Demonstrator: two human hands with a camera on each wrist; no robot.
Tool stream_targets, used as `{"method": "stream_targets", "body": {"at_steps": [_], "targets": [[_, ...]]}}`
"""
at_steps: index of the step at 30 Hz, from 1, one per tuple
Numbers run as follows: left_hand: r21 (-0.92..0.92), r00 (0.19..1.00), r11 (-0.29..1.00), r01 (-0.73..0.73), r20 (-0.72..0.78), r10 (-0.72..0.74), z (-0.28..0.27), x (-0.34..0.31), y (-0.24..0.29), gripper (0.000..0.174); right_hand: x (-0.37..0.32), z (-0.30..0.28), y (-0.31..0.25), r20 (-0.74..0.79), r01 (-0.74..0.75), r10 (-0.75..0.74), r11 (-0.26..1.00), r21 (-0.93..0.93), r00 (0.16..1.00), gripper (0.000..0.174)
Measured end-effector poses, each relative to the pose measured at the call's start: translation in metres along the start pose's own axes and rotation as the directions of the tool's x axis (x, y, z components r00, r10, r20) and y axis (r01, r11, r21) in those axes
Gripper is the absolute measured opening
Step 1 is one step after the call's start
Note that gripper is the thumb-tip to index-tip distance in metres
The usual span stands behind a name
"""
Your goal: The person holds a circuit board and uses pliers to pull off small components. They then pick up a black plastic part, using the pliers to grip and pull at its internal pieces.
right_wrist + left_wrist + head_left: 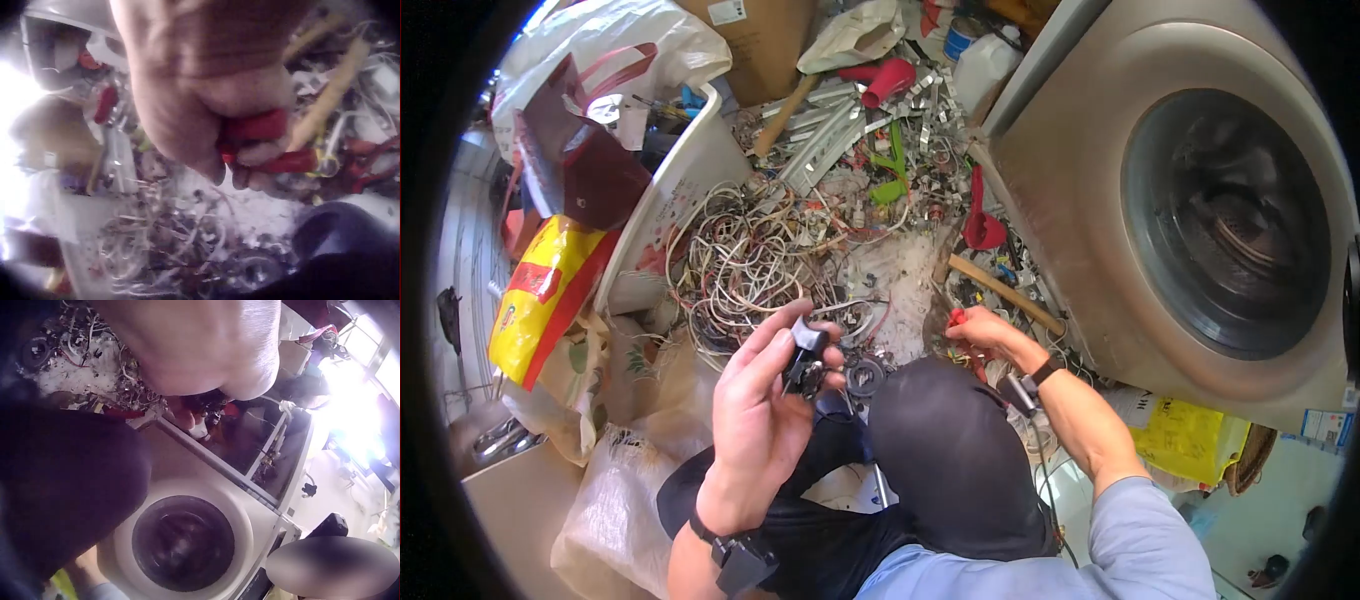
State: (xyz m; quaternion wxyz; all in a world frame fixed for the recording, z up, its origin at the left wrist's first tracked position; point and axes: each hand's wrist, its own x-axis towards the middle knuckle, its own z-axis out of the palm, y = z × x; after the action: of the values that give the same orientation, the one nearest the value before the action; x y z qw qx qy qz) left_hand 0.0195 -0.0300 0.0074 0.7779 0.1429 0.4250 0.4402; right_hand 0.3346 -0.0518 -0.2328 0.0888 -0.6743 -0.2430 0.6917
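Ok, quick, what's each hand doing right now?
Left hand: closed, holding a black part.
Right hand: closed, holding a red-handled tool.

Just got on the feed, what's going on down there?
A person's left hand holds a black part up over the clutter, while the right hand grips a red-handled tool, apart from that part. Beyond the left hand lies a heap of wires; a washer stands on the right.
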Motion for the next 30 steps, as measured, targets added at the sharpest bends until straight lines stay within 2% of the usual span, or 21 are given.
{"method": "stream_targets", "body": {"at_steps": [1, 2, 3, 4, 5, 6, 8, 9, 10, 11, 14, 15, 16, 19, 22, 23, 24, 26, 27, 29, 30], "targets": [[-0.034, 0.999, 0.999, 0.011, 0.035, -0.01, -0.001, 0.0, -0.003, 0.038, -0.018, -0.007, -0.013, 0.037, 0.126, -0.126, 0.992, -0.013, 0.991, 0.01], [-0.066, 0.998, 0.998, 0.014, 0.065, -0.009, -0.001, -0.001, -0.003, 0.037, -0.054, -0.012, -0.045, 0.023, 0.182, -0.181, 0.971, -0.157, 0.983, 0.008], [-0.064, 0.997, 0.998, 0.001, 0.082, 0.004, 0.003, -0.004, -0.002, 0.034, -0.091, -0.01, -0.072, -0.017, 0.332, -0.341, 0.924, -0.191, 0.94, 0.017], [-0.095, 0.994, 0.995, 0.019, 0.112, -0.008, 0.003, -0.005, -0.002, 0.037, -0.109, -0.015, -0.085, -0.076, 0.488, -0.524, 0.829, -0.275, 0.848, 0.028], [-0.124, 0.989, 0.992, 0.019, 0.146, -0.001, 0.006, -0.008, -0.001, 0.039, -0.141, -0.015, -0.105, -0.039, 0.55, -0.562, 0.82, -0.16, 0.826, 0.031], [-0.153, 0.983, 0.988, 0.028, 0.186, 0.001, 0.009, -0.01, -0.001, 0.042, -0.16, -0.014, -0.116, -0.096, 0.63, -0.64, 0.768, -0.115, 0.762, 0.024], [-0.164, 0.973, 0.986, 0.024, 0.231, 0.014, 0.012, -0.013, 0.001, 0.047, -0.201, -0.012, -0.139, -0.024, 0.602, -0.604, 0.797, -0.039, 0.797, 0.019], [-0.148, 0.97, 0.989, 0.013, 0.243, 0.024, 0.014, -0.015, 0.001, 0.047, -0.221, -0.009, -0.15, -0.029, 0.62, -0.622, 0.783, -0.052, 0.783, 0.019], [-0.135, 0.969, 0.991, 0.004, 0.247, 0.029, 0.013, -0.016, -0.001, 0.048, -0.239, -0.005, -0.159, -0.051, 0.632, -0.643, 0.762, -0.143, 0.764, 0.016], [-0.15, 0.966, 0.989, -0.009, 0.253, 0.047, 0.01, -0.014, -0.002, 0.043, -0.255, 0.003, -0.164, -0.068, 0.63, -0.657, 0.743, -0.228, 0.751, 0.015], [-0.164, 0.977, 0.986, -0.019, 0.208, 0.054, -0.001, -0.01, -0.003, 0.036, -0.297, 0.031, -0.184, -0.031, 0.666, -0.682, 0.722, -0.188, 0.73, 0.015], [-0.171, 0.973, 0.985, -0.03, 0.22, 0.068, -0.006, -0.008, -0.002, 0.027, -0.299, 0.043, -0.187, -0.002, 0.717, -0.74, 0.652, -0.246, 0.672, 0.015], [-0.177, 0.972, 0.983, -0.038, 0.223, 0.078, -0.007, -0.009, 0.001, 0.027, -0.302, 0.055, -0.19, 0.002, 0.701, -0.729, 0.657, -0.279, 0.684, 0.017], [-0.224, 0.978, 0.972, -0.075, 0.176, 0.116, -0.013, -0.008, 0.005, 0.016, -0.279, 0.084, -0.186, 0.103, 0.713, -0.706, 0.689, -0.132, 0.701, 0.016], [-0.254, 0.977, 0.961, -0.109, 0.149, 0.15, -0.014, -0.009, 0.01, 0.015, -0.254, 0.114, -0.18, 0.108, 0.736, -0.732, 0.677, 0.004, 0.672, 0.023], [-0.275, 0.976, 0.955, -0.111, 0.151, 0.157, -0.013, -0.01, 0.012, 0.019, -0.244, 0.121, -0.176, 0.097, 0.756, -0.753, 0.654, 0.007, 0.651, 0.028], [-0.274, 0.981, 0.957, -0.096, 0.138, 0.138, -0.02, -0.007, 0.008, 0.019, -0.23, 0.134, -0.169, 0.061, 0.814, -0.815, 0.579, 0.047, 0.576, 0.031], [-0.262, 0.972, 0.951, -0.161, 0.124, 0.199, -0.028, 0.002, 0.006, 0.019, -0.21, 0.141, -0.162, 0.021, 0.85, -0.85, 0.526, -0.031, 0.527, 0.034], [-0.257, 0.97, 0.951, -0.17, 0.126, 0.207, -0.027, 0.003, 0.006, 0.02, -0.207, 0.146, -0.163, 0.021, 0.848, -0.848, 0.53, -0.034, 0.53, 0.034], [-0.237, 0.966, 0.953, -0.186, 0.132, 0.222, -0.024, 0.004, 0.011, 0.017, -0.2, 0.154, -0.167, -0.077, 0.899, -0.906, 0.422, -0.117, 0.416, 0.034], [-0.214, 0.962, 0.955, -0.205, 0.133, 0.237, -0.025, 0.003, 0.013, 0.014, -0.198, 0.152, -0.167, -0.076, 0.897, -0.904, 0.427, -0.115, 0.42, 0.034]]}}
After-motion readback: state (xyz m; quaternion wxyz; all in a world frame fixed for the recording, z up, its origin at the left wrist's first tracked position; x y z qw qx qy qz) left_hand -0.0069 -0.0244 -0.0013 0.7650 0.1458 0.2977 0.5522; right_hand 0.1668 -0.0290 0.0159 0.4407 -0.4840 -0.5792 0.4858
